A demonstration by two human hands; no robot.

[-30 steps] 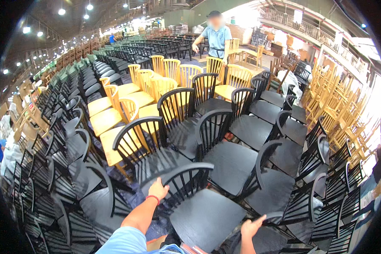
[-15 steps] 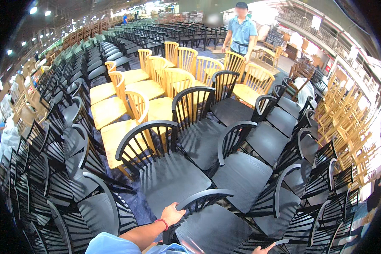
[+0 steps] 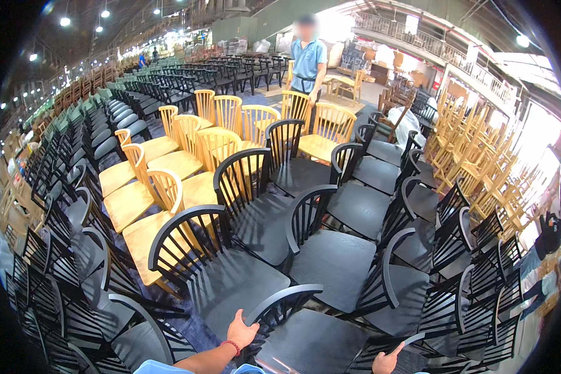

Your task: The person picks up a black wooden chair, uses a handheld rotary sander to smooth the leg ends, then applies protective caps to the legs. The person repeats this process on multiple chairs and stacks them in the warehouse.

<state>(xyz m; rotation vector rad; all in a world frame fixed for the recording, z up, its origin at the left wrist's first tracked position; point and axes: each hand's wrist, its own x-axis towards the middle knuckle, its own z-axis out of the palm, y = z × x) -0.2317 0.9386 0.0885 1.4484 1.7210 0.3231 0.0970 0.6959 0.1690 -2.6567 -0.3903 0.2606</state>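
Just in front of me is a black wooden chair (image 3: 311, 344) with a curved top rail and spindles. My left hand (image 3: 242, 330), with a red bracelet on the wrist, is closed round the left end of its top rail. My right hand (image 3: 386, 360) is at the lower edge, its index finger stretched along the end of another black chair's rail (image 3: 414, 341). The other fingers look curled, partly hidden below. Another black chair (image 3: 237, 283) stands just beyond my left hand, and one more black chair (image 3: 333, 265) stands ahead to the right.
Yellow wooden chairs (image 3: 153, 230) stand in rows ahead to the left. Behind them a person in a blue shirt (image 3: 308, 59) stands with a hand lowered near a chair back. Black chairs (image 3: 131, 318) crowd both sides. Stacked light-wood chairs (image 3: 474, 149) rise at the right.
The view has tilted up and turned right, so the chairs sit further left in it. My right hand shows more fully. My left hand stays on the same rail.
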